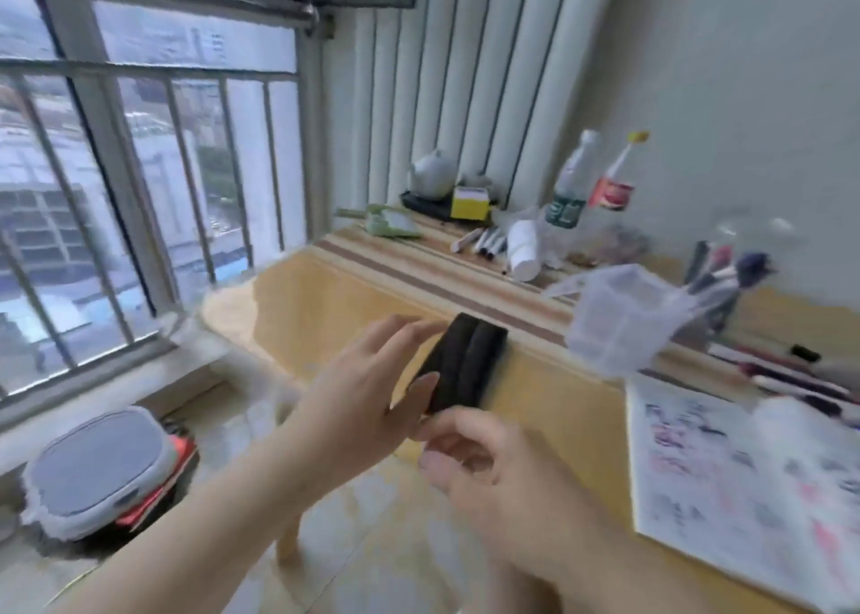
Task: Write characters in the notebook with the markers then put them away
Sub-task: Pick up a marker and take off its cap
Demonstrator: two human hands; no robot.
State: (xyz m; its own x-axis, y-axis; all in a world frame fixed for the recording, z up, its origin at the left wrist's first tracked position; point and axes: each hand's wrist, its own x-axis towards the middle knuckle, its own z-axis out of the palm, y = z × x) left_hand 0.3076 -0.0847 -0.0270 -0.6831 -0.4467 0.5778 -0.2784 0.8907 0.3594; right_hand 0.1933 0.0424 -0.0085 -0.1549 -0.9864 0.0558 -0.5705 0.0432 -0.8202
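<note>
A lived-in room of a high-rise flat. At ten o'clock a barred window (139,157) looks down on city rooftops far below. At twelve o'clock a ribbed white radiator (470,78) runs up the wall. The yellow wooden table (372,297) carries household clutter: a round white teapot (433,173), two clear plastic drink bottles (591,180), a stack of white paper cups (523,250). At eight o'clock a grey-and-white bathroom scale (100,469) lies on the pale tiled floor (372,543).
</note>
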